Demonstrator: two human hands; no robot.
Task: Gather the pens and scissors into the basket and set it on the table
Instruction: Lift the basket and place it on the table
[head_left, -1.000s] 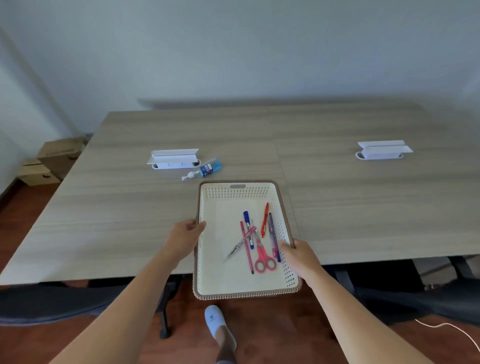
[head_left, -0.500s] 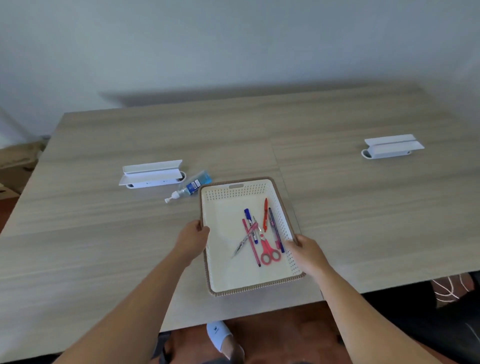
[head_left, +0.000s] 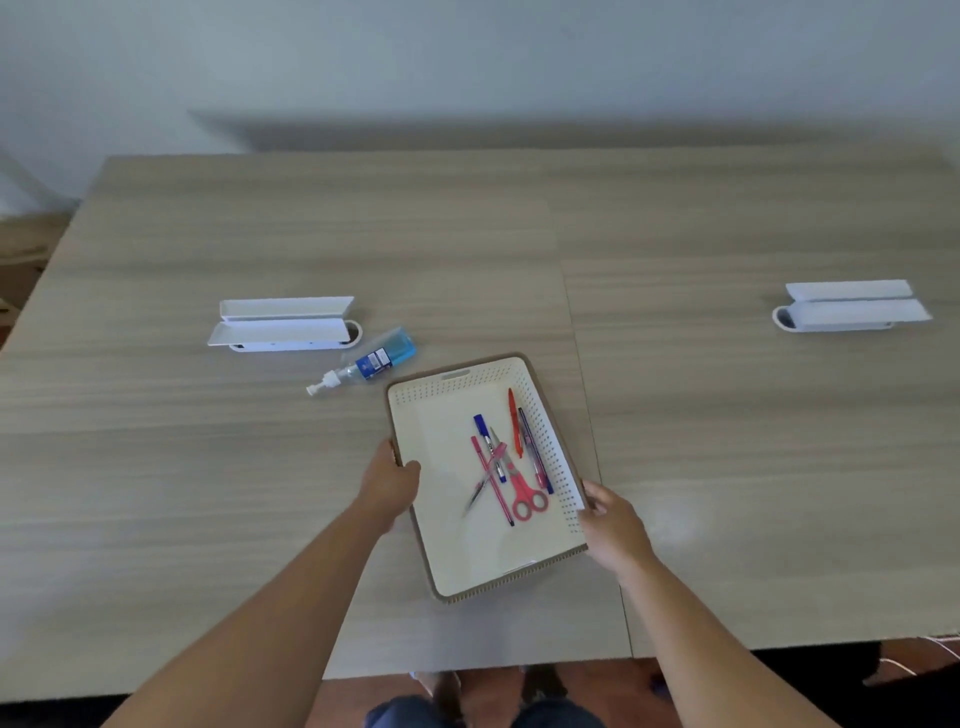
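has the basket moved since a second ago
Yes. The basket has gone forward onto the table, toward the bottle; earlier it overhung the near edge.

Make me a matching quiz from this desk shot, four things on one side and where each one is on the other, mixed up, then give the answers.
Things:
1. scissors
2. spray bottle
3. left hand
4. right hand

Places:
A. lying on the table, just left of the basket's far end
B. gripping the basket's right rim
C. inside the basket, among the pens
D. gripping the basket's left rim

Pairs: 1-C, 2-A, 3-D, 4-B
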